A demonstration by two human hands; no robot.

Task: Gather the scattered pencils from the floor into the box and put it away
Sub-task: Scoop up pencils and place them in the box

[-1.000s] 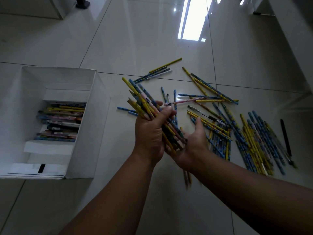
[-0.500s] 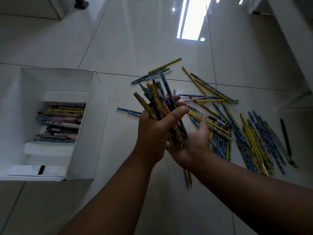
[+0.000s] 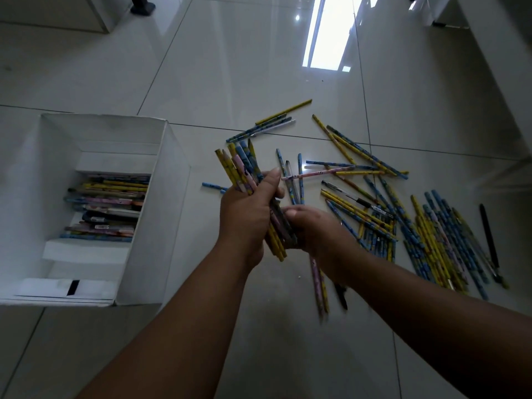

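Pencil bundle [image 3: 243, 171]: I see it mid-frame.
Left hand [image 3: 244, 217]: clenched round it.
Right hand [image 3: 313, 228]: curled on its lower end.

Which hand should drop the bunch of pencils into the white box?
Left. The left hand grips the bunch of pencils, and the white box sits on its side. The right hand only meets the bunch's lower end.

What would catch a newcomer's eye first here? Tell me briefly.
At centre, the left hand grips a bundle of yellow, blue and pink pencils, the right hand touching its lower end. Scattered yellow and blue pencils lie on the glossy tiled floor to the right; an open white cardboard box, part-filled with pencils, stands left.
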